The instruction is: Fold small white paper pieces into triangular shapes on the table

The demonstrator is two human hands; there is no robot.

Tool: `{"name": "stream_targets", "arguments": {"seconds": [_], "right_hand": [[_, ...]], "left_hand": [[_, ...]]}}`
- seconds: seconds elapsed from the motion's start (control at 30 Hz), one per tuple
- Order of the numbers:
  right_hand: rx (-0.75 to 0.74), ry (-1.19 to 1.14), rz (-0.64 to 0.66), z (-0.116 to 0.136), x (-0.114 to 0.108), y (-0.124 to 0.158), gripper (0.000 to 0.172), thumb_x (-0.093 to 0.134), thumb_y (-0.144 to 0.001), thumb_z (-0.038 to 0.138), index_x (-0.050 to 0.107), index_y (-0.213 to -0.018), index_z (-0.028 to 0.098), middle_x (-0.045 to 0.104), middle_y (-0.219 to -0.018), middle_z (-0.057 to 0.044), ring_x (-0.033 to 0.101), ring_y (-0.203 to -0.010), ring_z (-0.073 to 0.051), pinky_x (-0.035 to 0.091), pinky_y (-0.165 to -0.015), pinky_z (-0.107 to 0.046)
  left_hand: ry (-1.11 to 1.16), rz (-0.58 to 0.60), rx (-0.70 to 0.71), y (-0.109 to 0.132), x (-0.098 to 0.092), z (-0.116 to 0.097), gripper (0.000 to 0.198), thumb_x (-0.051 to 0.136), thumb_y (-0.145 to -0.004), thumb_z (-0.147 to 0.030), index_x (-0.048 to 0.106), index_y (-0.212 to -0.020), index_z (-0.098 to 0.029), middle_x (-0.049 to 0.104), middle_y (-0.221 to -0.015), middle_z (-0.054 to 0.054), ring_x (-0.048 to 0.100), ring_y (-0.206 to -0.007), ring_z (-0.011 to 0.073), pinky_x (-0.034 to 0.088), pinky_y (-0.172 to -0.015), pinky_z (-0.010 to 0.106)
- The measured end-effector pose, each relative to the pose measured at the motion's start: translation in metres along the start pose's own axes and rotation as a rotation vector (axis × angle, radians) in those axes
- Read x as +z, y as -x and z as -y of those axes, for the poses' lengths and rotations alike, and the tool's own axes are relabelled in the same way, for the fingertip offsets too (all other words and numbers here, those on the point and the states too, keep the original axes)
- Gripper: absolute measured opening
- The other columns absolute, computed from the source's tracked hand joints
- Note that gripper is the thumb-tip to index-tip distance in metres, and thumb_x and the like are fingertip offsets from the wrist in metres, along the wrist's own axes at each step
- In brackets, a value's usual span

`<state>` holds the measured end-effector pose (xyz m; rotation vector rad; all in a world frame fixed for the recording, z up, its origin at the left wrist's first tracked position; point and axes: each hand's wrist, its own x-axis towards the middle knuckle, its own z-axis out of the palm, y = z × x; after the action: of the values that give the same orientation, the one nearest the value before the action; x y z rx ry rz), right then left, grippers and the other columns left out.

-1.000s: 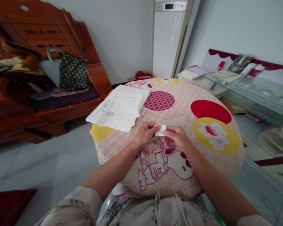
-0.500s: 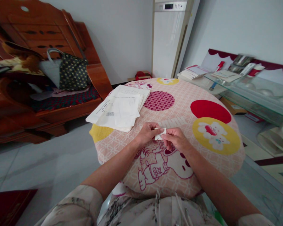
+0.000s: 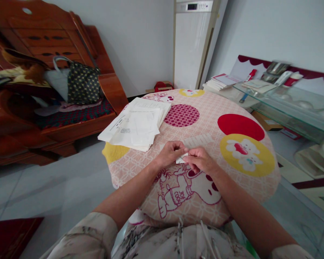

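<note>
Paper (image 3: 181,159): small white piece, pinched between left hand (image 3: 170,153) and right hand (image 3: 202,160), both closed on it, fingertips meeting, held just above table (image 3: 210,108). Judged already folded small. Stack (image 3: 136,124) of sheets laid beyond left hand, untouched; much judged left.

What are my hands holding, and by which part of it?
A small white paper, pinched by its ends: the left hand on its left end, the right hand on its right.
</note>
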<state>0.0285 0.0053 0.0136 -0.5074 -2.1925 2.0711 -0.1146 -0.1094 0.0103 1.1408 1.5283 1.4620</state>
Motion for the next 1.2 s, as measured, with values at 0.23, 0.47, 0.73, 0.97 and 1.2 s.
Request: {"name": "stream_targets", "arguments": {"seconds": [0.23,0.47,0.73,0.97,1.2], "right_hand": [[0.016,-0.005,0.034,-0.002,0.003,-0.002,0.032,0.066,-0.081,0.043,0.056,-0.062,0.019,0.053,-0.040,0.005,0.041,-0.030,-0.007,0.032,-0.032,-0.018],[-0.054,-0.055,-0.086,-0.001,0.000,-0.002,0.038,0.064,-0.082,0.045,0.051,-0.056,0.021,0.051,-0.037,0.004,0.037,-0.029,-0.007,0.026,-0.032,-0.020],[-0.029,-0.067,-0.148,-0.005,0.002,-0.005,0.035,0.065,-0.082,0.049,0.061,-0.065,0.018,0.049,-0.036,0.005,0.039,-0.028,-0.009,0.027,-0.031,-0.021],[0.075,-0.143,-0.085,-0.002,-0.003,-0.002,0.033,0.068,-0.077,0.047,0.063,-0.067,0.016,0.050,-0.037,0.005,0.044,-0.029,-0.010,0.030,-0.029,-0.020],[0.242,-0.256,-0.135,0.001,-0.007,0.009,0.021,0.072,-0.073,0.035,0.066,-0.071,0.015,0.057,-0.042,0.003,0.053,-0.032,-0.013,0.037,-0.027,-0.020]], "left_hand": [[-0.132,-0.104,0.056,0.000,0.000,-0.001,0.043,0.066,-0.081,-0.052,0.055,-0.063,-0.015,0.050,-0.059,-0.003,0.041,-0.056,0.0086,0.031,-0.052,0.021],[-0.035,-0.088,-0.065,0.001,-0.001,0.002,0.054,0.058,-0.085,-0.066,0.052,-0.063,-0.017,0.046,-0.049,-0.004,0.037,-0.043,0.0073,0.024,-0.043,0.022],[0.044,-0.086,-0.111,0.000,-0.003,0.005,0.054,0.059,-0.085,-0.067,0.053,-0.065,-0.016,0.046,-0.047,-0.004,0.036,-0.041,0.0069,0.023,-0.042,0.022],[-0.090,-0.104,-0.073,-0.003,-0.005,0.009,0.049,0.068,-0.080,-0.058,0.049,-0.060,-0.017,0.043,-0.051,-0.006,0.032,-0.047,0.0056,0.022,-0.045,0.022],[-0.329,-0.208,0.092,-0.007,-0.004,0.004,0.016,0.061,-0.087,-0.028,0.067,-0.078,-0.015,0.063,-0.069,0.000,0.053,-0.062,0.0111,0.039,-0.059,0.023]]}}
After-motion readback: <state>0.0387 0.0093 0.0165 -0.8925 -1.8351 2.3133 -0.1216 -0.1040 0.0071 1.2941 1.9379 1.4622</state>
